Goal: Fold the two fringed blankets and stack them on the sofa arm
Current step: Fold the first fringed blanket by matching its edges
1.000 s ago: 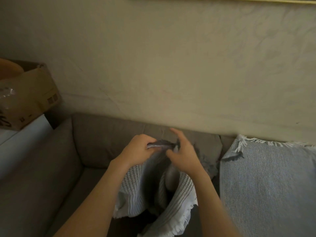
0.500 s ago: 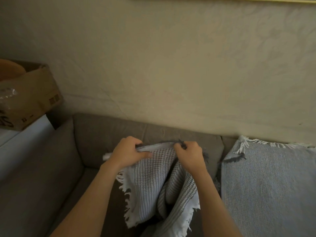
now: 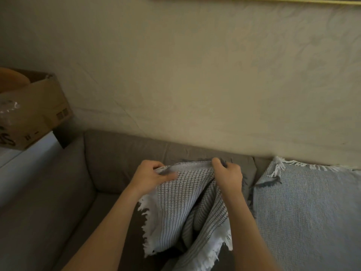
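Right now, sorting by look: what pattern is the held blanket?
The blanket is pale with thin dark stripes; head view.

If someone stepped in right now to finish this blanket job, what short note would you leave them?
Left hand: grips the top edge of the grey striped blanket.
Right hand: grips the same edge a little further right. The blanket hangs from both grips, fringe down.
Light blue blanket: lies spread out on the sofa, to the right, and looks unfolded.
Sofa arm: on the left, no blanket on it.
Done: the striped blanket is lifted by one edge.
Left: fold it, fold the blue one, stack both on the arm.
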`<state>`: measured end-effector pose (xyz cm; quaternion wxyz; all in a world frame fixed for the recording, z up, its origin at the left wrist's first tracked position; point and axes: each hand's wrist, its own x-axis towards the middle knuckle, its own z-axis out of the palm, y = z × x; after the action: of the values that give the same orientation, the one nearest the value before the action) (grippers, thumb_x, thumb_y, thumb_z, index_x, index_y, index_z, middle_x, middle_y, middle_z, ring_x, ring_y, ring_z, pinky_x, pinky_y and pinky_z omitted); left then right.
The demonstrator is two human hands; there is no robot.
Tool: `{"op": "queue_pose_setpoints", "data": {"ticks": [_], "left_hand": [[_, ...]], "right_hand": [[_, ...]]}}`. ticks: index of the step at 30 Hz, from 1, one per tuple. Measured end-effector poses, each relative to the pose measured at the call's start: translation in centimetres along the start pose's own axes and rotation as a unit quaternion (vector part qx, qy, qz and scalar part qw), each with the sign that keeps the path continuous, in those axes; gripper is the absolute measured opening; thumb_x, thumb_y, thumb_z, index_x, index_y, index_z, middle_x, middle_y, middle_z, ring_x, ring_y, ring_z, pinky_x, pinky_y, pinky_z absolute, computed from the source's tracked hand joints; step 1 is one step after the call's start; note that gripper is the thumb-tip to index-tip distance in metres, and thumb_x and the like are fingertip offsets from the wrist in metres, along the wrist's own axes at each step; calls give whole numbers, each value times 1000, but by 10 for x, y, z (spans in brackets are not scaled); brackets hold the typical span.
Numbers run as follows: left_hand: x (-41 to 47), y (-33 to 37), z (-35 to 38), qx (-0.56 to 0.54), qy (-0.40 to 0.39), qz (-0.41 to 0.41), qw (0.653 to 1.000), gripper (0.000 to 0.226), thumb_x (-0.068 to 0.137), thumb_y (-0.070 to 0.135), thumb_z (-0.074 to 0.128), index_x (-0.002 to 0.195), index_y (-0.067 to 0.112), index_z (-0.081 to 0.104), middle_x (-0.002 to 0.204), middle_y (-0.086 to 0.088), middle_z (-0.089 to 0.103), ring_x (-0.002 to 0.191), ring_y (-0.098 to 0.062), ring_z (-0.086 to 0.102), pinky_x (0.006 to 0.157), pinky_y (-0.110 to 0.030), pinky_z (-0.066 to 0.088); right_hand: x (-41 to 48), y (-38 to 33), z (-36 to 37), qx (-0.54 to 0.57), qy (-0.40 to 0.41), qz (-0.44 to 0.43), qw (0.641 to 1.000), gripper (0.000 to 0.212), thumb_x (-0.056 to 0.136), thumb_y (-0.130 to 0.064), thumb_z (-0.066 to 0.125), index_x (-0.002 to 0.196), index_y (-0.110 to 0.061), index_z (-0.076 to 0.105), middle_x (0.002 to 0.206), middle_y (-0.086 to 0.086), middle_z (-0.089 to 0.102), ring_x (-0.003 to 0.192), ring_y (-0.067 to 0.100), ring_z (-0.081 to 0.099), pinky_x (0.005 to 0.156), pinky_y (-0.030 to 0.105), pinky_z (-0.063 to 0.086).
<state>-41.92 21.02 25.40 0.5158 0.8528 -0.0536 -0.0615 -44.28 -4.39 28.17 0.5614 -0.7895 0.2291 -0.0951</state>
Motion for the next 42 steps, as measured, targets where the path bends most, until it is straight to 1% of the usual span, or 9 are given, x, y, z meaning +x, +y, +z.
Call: {"op": "queue_pose_setpoints", "data": {"ticks": [5,8,12,17,21,26,29,35,42], "left_hand": [[4,5,-11,-15,6,12,1000,28,93,39,78,90,11,79,86,-20,72,76,-26,67,68,-40,51],[3,7,-7,-29,59,28,997,38,104,41,60,99,7,75,92,-22,72,81,-34,68,71,-44,53],[1,8,-3,-46,68,30,996,61,99,56,53,95,-3,64,83,-20,66,72,-31,60,68,-46,46],[4,10,-3,-8,74,30,997,10,104,26,65,112,20,64,110,10,70,98,-2,65,86,-27,51],[4,0,-3,42,110,64,991,21,103,11,65,105,26,51,113,11,66,116,-2,62,93,-19,46],[4,-3,-3,122,102,87,983,25,100,1,65,87,23,67,92,13,70,95,1,65,79,-3,42],[5,-7,-3,124,70,89,986,23,103,6,64,104,27,75,107,22,72,105,13,61,86,-1,40],[-4,-5,-6,109,65,96,987,32,106,3,53,119,26,70,120,14,69,112,11,59,88,-2,43],[-9,7,-8,18,10,61,998,41,108,5,44,120,34,71,125,11,66,116,1,60,108,-30,48]], "right_hand": [[3,4,-2,8,3,-18,1000,48,84,-34,77,57,-17,42,49,-3,40,47,15,34,51,29,30],[3,6,-2,19,-22,-42,999,44,75,-44,91,58,-15,63,51,1,59,46,12,54,46,26,44],[2,6,-3,47,-49,-48,997,32,73,-44,94,80,-16,81,76,0,79,73,22,78,70,42,66],[0,4,2,71,0,-44,996,24,81,-41,89,87,-19,79,76,12,75,66,31,69,63,47,59],[-4,3,4,74,-32,-80,994,16,89,-34,84,97,-22,78,44,-14,41,47,12,33,52,36,34],[-3,0,3,80,-57,-105,990,12,91,-30,82,95,-20,78,42,-16,37,44,8,29,51,34,34],[-5,-3,4,80,-73,-124,986,12,91,-32,82,95,-21,80,45,-15,36,46,10,30,51,33,33],[-6,-5,4,70,-67,-143,985,11,91,-29,82,92,-18,78,40,-14,38,40,5,28,46,27,30],[0,2,8,84,-31,-122,989,29,89,-34,84,105,-12,76,47,-13,33,45,9,27,48,33,28]]}}
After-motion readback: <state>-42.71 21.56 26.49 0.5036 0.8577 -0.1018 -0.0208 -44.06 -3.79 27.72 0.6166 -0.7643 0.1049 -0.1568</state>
